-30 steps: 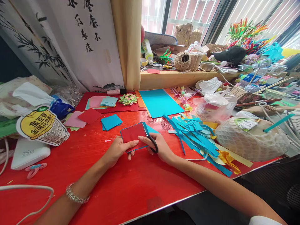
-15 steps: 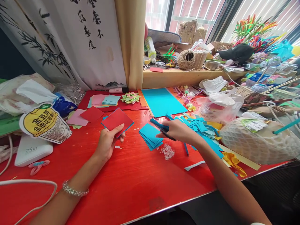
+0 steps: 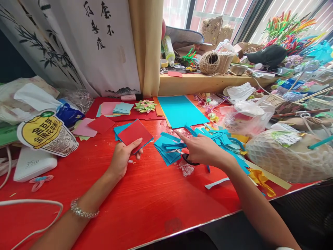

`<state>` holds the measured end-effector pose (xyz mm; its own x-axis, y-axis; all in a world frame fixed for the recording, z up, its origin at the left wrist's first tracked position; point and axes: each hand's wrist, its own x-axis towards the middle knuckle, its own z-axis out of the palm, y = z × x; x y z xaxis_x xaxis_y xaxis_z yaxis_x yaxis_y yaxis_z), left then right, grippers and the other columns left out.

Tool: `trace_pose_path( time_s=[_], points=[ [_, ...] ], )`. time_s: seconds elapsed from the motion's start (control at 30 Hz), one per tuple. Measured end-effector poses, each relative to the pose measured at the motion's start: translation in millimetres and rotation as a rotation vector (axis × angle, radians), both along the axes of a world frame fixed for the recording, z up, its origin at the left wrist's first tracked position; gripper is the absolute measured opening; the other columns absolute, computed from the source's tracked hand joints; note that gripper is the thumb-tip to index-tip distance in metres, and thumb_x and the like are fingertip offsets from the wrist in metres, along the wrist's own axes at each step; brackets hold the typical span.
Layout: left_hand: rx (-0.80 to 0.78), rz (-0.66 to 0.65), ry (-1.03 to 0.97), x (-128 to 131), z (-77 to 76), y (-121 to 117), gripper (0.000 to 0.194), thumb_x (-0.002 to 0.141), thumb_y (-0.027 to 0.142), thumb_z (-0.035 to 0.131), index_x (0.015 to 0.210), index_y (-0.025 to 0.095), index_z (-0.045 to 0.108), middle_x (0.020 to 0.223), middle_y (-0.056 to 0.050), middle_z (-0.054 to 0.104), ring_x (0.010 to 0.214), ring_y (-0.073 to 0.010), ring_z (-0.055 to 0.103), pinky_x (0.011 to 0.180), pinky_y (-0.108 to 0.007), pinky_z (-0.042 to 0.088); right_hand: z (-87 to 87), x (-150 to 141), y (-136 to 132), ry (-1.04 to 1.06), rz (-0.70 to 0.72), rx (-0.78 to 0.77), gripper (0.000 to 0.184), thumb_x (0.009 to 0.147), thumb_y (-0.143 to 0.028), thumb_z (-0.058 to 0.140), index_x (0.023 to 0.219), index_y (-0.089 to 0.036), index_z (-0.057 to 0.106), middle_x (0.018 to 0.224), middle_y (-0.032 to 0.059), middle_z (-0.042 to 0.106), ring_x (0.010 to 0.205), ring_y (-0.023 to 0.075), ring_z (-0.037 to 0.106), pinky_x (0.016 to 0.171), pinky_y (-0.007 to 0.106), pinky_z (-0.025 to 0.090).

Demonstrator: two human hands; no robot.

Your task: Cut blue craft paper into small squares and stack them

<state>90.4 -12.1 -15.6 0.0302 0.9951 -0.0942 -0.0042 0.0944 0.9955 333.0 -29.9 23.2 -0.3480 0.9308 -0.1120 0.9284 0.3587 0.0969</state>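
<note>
My left hand (image 3: 122, 158) pinches a red paper square (image 3: 135, 133) by its near corner, thumb on top; a blue sheet edge shows under it. It hovers just over a small stack of blue squares (image 3: 119, 129). My right hand (image 3: 202, 148) rests over another stack of blue squares (image 3: 165, 150) on the red table (image 3: 145, 201). Its index finger is stretched out, and the black loop handle of the scissors (image 3: 189, 160) shows under the palm. The scissor blades point left across the blue stack.
A large blue sheet (image 3: 182, 110) lies behind, and a heap of blue strips (image 3: 225, 140) on the right. A netted round object (image 3: 286, 158) and a plastic bag (image 3: 244, 116) crowd the right edge. A yellow-labelled packet (image 3: 47, 134), a white device (image 3: 33, 163) and a cable (image 3: 33, 204) lie on the left.
The hands have parted. My left hand carried the red square left and farther from me. My right hand took the scissors right, onto the blue stack now lying on the table.
</note>
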Motion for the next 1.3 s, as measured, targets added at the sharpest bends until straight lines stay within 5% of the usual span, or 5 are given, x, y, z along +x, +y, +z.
trace_pose_path(
  time_s=[0.13,0.37,0.77,0.9,1.3],
  points=[
    [0.007,-0.007,0.039,-1.7,-3.3,-0.2,0.032,0.072,0.041,0.061,0.056,0.014,0.055,0.052,0.0,0.055,0.039,-0.0088,0.045,0.035,-0.021,0.033,-3.7,7.8,1.1,0.007,0.054,-0.035,0.084,0.066,-0.018,0.05,0.141,-0.016,0.014,0.085,0.0061,0.066,0.082,0.0235,0.06,0.069,0.03,0.032],
    [0.052,-0.024,-0.027,1.2,-1.6,0.0,0.028,0.074,0.033,0.061,0.055,0.014,0.055,0.05,0.001,0.056,0.038,-0.0083,0.046,0.036,-0.021,0.034,-1.9,15.2,5.2,0.112,0.146,-0.003,0.033,0.075,-0.024,0.05,0.108,-0.02,0.055,0.103,0.007,0.061,0.094,0.0221,0.055,0.073,0.03,0.034],
    [0.065,-0.036,-0.003,1.6,-1.9,-1.3,0.029,0.075,0.032,0.06,0.054,0.014,0.054,0.051,0.0,0.056,0.038,-0.0078,0.045,0.037,-0.021,0.033,-2.9,27.4,10.9,0.101,0.247,0.012,0.049,0.077,-0.014,0.048,0.121,-0.035,0.05,0.1,0.0048,0.059,0.095,0.0224,0.052,0.072,0.029,0.032],
    [0.054,-0.034,0.018,2.6,-1.6,-2.0,0.03,0.075,0.033,0.059,0.054,0.014,0.054,0.052,0.0,0.056,0.038,-0.0075,0.044,0.037,-0.021,0.032,0.2,24.4,6.8,0.156,0.197,0.018,0.067,0.075,-0.015,0.049,0.137,-0.028,0.025,0.102,0.0057,0.059,0.095,0.0227,0.052,0.074,0.03,0.032],
    [0.022,-0.064,0.084,0.3,-8.6,0.7,0.032,0.073,0.04,0.059,0.055,0.014,0.055,0.055,0.0,0.057,0.04,-0.0075,0.044,0.041,-0.021,0.032,5.0,33.9,11.5,0.165,0.138,-0.039,0.025,0.071,-0.005,0.044,0.09,-0.021,0.05,0.096,0.0072,0.05,0.087,0.0196,0.047,0.069,0.028,0.035]
  ],
)
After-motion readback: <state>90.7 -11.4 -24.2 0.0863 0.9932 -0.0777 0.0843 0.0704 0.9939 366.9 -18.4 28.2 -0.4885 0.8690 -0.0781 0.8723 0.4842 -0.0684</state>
